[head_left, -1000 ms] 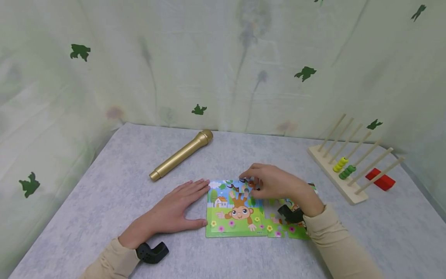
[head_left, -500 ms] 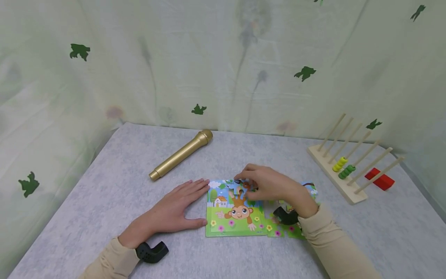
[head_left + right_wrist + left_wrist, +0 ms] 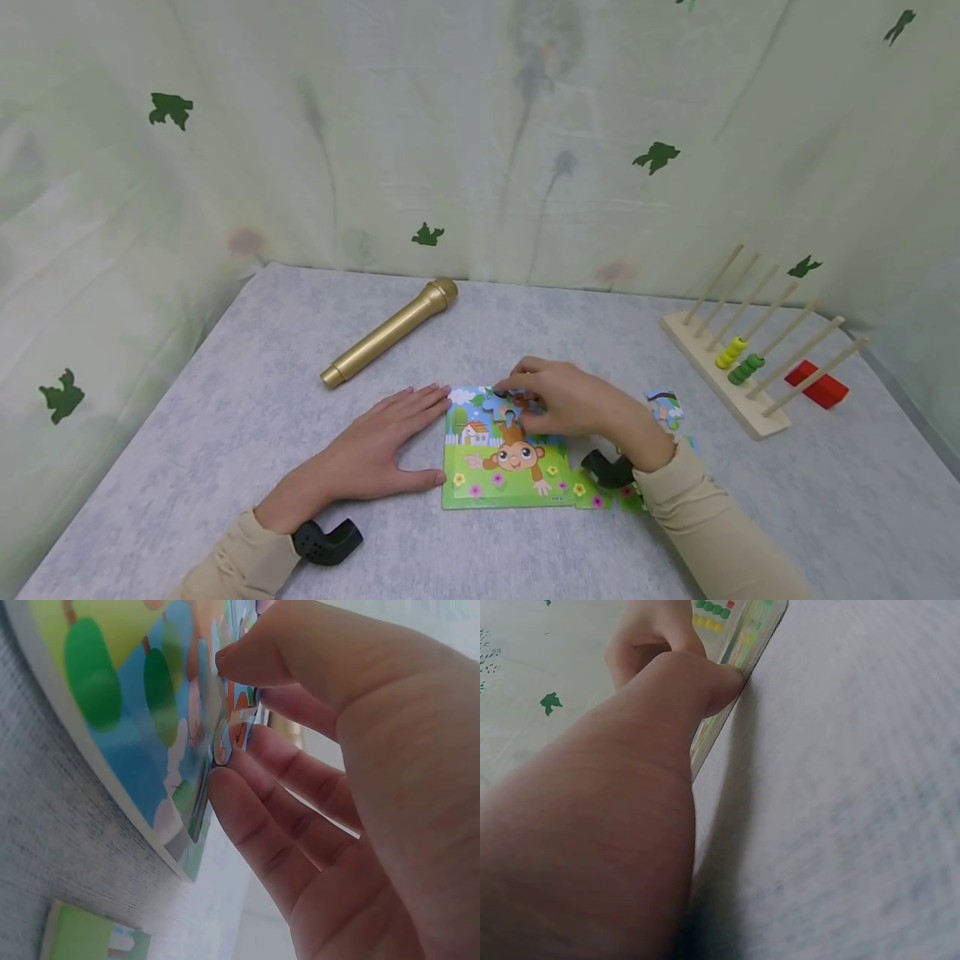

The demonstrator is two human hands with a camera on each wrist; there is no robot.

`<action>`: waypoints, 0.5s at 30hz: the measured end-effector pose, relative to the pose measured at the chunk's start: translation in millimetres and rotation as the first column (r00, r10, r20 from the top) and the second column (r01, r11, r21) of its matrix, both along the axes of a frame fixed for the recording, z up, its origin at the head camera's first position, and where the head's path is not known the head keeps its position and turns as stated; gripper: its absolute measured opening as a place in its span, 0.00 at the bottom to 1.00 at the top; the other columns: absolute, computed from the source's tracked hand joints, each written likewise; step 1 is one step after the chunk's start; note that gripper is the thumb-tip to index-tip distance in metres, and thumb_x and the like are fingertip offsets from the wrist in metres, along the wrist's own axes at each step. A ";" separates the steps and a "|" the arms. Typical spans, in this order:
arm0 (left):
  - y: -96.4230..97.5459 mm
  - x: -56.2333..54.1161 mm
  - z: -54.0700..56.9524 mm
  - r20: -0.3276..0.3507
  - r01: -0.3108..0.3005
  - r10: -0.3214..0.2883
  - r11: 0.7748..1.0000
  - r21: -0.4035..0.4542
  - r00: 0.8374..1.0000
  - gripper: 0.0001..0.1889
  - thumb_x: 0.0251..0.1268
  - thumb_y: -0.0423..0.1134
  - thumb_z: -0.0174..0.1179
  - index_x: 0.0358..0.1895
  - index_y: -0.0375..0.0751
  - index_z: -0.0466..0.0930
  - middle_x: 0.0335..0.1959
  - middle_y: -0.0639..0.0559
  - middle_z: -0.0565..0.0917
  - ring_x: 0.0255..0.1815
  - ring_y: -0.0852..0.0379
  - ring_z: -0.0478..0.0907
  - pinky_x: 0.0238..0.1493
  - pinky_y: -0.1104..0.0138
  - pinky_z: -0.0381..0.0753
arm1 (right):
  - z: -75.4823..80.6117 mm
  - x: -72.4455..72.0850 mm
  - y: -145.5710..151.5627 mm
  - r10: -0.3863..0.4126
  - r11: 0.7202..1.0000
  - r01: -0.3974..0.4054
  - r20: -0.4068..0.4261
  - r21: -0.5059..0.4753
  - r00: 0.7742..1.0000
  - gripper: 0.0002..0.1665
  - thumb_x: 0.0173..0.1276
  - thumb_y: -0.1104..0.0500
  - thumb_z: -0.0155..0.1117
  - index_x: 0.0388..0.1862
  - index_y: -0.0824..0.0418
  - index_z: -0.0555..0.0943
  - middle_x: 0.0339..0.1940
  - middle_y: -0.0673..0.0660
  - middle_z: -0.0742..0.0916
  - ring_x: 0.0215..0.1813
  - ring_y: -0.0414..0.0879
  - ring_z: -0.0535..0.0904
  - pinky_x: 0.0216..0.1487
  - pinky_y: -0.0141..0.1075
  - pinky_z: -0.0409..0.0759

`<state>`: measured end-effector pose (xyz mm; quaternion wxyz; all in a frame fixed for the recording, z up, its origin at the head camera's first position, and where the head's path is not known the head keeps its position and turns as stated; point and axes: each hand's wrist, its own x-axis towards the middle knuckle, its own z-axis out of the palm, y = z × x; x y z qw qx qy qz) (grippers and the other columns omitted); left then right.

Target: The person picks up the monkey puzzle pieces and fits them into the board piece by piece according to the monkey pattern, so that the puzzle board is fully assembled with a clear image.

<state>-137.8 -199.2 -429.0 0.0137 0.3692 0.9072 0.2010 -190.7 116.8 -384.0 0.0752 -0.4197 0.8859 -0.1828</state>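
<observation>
A monkey jigsaw puzzle board point(image 3: 517, 487) lies flat at the table's middle front. My left hand point(image 3: 367, 458) rests flat beside it, fingertips and thumb right at its left edge. In the left wrist view the thumb point(image 3: 720, 686) meets the board's side. Over the board's upper part, my right hand point(image 3: 573, 404) pinches a puzzle piece point(image 3: 241, 720) between thumb and fingers. Its brown and blue print shows in the right wrist view, partly covered by the fingers. A light blue piece point(image 3: 492, 407) sits just left of these fingertips.
Loose puzzle pieces point(image 3: 597, 500) lie against the board's right side, partly under my right wrist; another piece point(image 3: 663, 404) is beyond it. A gold microphone point(image 3: 390, 333) lies behind. At right stands a wooden peg rack point(image 3: 720, 379) with yellow and green beads, near a red block point(image 3: 817, 385).
My right hand has shifted left with the pinched puzzle piece, over the board's upper part. More of the loose pieces at right now show. The left hand has stayed in place.
</observation>
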 end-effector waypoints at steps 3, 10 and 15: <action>-0.1 0.0 0.1 -0.002 0.000 0.000 1.000 0.002 1.000 0.49 0.66 0.71 0.59 0.81 0.45 0.61 0.83 0.53 0.59 0.84 0.51 0.54 0.83 0.49 0.55 | -1.3 0.1 -1.2 0.007 1.000 -0.007 -0.001 -0.005 1.000 0.26 0.67 0.60 0.67 0.65 0.55 0.83 0.52 0.51 0.84 0.40 0.41 0.78 0.41 0.31 0.80; -0.3 0.0 -0.5 0.006 -0.005 0.005 1.000 -0.003 1.000 0.48 0.66 0.72 0.58 0.81 0.46 0.60 0.84 0.54 0.59 0.84 0.51 0.54 0.84 0.49 0.55 | -0.8 2.8 -3.8 0.011 1.000 -0.011 0.020 -0.006 1.000 0.24 0.68 0.60 0.67 0.64 0.55 0.84 0.52 0.51 0.84 0.42 0.41 0.78 0.44 0.32 0.81; -0.1 0.1 -0.3 0.017 -0.006 0.006 1.000 -0.006 1.000 0.48 0.67 0.72 0.58 0.82 0.46 0.60 0.84 0.55 0.58 0.84 0.52 0.53 0.84 0.49 0.54 | -1.0 3.1 -5.2 0.024 1.000 -0.024 0.009 -0.012 1.000 0.22 0.68 0.61 0.66 0.61 0.56 0.86 0.51 0.51 0.84 0.41 0.41 0.78 0.43 0.31 0.80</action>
